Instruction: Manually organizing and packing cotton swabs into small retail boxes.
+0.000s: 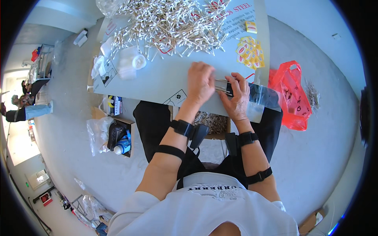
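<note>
L [201, 83] + R hand [237, 96] meet nr near edge of bench, few swabs betw.
Short row of thin white cotton swabs [223, 87] lies R of centre by near edge of pale grey-blue film-covered bench [151, 83], next to glossy black flat piece [260, 94] at near R corner; low spot prob. spares reach. Loose heap of white swabs [169, 27] at far edge, scattered small yellow cards [250, 53] by R edge: likely parked within reach, out of hands' way. R: thumb apart from fingers, fingertips over swabs' R ends, seemingly steadying; full grip can't tell. L: knuckles up, fingers bunched together at L ends; whether clamped on any, can't tell. Both forearms angle inward, elbows bent.
</note>
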A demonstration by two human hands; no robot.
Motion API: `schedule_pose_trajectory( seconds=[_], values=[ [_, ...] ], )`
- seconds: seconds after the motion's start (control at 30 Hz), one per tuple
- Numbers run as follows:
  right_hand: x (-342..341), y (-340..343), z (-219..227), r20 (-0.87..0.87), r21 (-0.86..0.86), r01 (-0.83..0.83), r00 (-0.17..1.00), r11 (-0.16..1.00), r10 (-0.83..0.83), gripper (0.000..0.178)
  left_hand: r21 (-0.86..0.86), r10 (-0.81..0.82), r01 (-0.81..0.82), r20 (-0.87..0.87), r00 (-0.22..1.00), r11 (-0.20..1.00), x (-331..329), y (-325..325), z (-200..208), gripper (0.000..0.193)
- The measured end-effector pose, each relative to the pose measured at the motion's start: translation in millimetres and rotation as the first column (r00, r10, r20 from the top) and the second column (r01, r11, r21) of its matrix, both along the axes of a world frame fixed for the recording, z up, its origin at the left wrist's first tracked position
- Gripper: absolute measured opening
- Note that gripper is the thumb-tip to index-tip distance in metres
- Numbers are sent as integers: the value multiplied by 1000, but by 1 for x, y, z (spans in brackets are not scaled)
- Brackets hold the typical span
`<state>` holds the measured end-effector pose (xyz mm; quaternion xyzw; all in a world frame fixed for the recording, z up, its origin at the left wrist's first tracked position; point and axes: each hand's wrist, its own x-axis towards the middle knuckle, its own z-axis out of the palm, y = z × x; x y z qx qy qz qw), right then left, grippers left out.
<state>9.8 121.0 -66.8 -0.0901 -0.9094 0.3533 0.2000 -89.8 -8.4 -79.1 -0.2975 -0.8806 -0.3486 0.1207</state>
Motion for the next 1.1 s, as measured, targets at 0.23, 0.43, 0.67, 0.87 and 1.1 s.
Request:
schedule_pose_trajectory(
  seconds=[0.23,0.43,0.67,0.87,1.1],
  values=[
    [1,4,-5,-21,39,-38,999,998,39,45,-119,407,-429,-172,897,896,-60,-19,5,22],
    [1,6,-6,-3,17,-40,999,999,40,42,-244,234,-222,20,972,944,-33,-10,7,12],
    [-5,5,-5,-17,21,-24,1000,999,25,41,-161,121,-100,121,985,982,-6,-4,13,13],
    [-31,10,-4,-11,-79,28,1000,996,-29,32,-93,42,-33,94,995,995,-11,-3,11,12],
    [-47,14,-6,90,-132,55,995,990,-43,28,-74,9,-3,81,997,997,-3,0,11,12]
  ],
)
